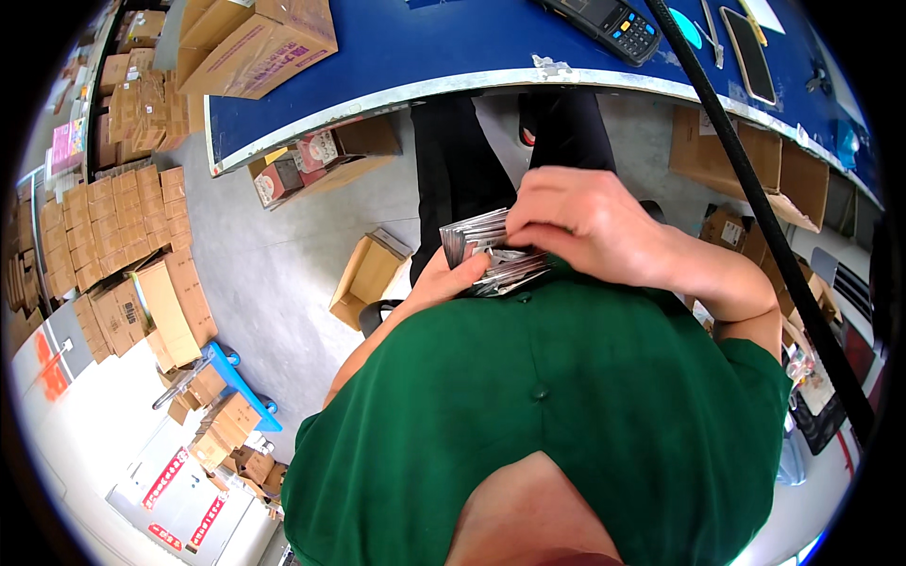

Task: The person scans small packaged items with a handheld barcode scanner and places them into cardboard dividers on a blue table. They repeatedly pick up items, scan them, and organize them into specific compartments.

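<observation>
Green shirt (538, 377) cloth is closest to the camera. Just past it, low over the lap, is a bunch of thin silver packets (479, 229). They are held up in the air, on the body's side of the near edge of the blue counter (425, 42). The left hand (451, 276) is curled around the bunch, with its thumb on top. The right hand (578, 215) has its fingers bent down at the packets; I cannot tell if it has pinched one.

The bunch looks spread into two parts, so some could slip out. To do this well, I think the left thumb should press snugly, but not so hard that things bend. The right fingers should take one edge at a time, since thin, slick packets may stick together. Working above the counter's near edge might be safer, so a dropped one lands there and not on the floor (283, 283).
</observation>
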Demonstrator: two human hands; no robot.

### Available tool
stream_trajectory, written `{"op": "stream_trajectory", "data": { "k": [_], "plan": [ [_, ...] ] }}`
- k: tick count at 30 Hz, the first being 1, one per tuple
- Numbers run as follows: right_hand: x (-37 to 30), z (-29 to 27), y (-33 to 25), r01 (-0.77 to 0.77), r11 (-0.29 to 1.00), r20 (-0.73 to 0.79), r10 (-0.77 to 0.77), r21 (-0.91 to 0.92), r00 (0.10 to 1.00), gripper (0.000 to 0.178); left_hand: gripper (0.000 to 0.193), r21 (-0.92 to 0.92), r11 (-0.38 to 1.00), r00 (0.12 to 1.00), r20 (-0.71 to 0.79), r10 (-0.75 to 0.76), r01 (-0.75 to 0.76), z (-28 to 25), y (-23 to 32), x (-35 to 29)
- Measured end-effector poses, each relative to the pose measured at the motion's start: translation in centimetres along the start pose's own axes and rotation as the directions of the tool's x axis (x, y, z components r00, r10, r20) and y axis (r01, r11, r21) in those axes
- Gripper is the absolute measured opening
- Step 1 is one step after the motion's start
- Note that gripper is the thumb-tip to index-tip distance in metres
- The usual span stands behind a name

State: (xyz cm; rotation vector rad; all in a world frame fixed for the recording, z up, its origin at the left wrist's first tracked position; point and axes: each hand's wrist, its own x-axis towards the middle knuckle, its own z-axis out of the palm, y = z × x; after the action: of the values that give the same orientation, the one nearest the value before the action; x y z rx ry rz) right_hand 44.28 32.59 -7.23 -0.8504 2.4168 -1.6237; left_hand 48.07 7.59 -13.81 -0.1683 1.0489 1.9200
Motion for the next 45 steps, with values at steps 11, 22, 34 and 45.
{"op": "stream_trajectory", "data": {
  "k": [11, 22, 34, 45],
  "plan": [
    [-0.2, 0.0, -0.1, -0.017, 0.999, 0.051, 0.015, 0.044, 0.999, 0.014, 0.055, -0.150, 0.982, 0.985, -0.114, -0.129, 0.112, -1.9, -2.4, 0.0],
    [-0.5, 0.1, -0.8, -0.095, 0.989, 0.100, 0.084, 0.115, 0.991, 0.012, 0.067, -0.007, 1.000, 0.997, -0.078, -0.001, 0.000, 0.2, -0.6, -0.2],
    [0.0, 0.3, -0.6, -0.031, 1.000, 0.115, 0.031, -0.003, 0.993, 0.013, 0.053, -0.049, 0.998, 0.979, -0.203, 0.020, -0.031, 2.6, 0.4, -0.7],
    [-0.5, 1.0, -0.2, -0.130, 0.991, 0.069, 0.127, 0.044, 0.989, 0.009, 0.056, -0.070, 0.996, 0.987, -0.144, -0.066, 0.056, 0.4, -1.1, 0.1]
  ]
}}
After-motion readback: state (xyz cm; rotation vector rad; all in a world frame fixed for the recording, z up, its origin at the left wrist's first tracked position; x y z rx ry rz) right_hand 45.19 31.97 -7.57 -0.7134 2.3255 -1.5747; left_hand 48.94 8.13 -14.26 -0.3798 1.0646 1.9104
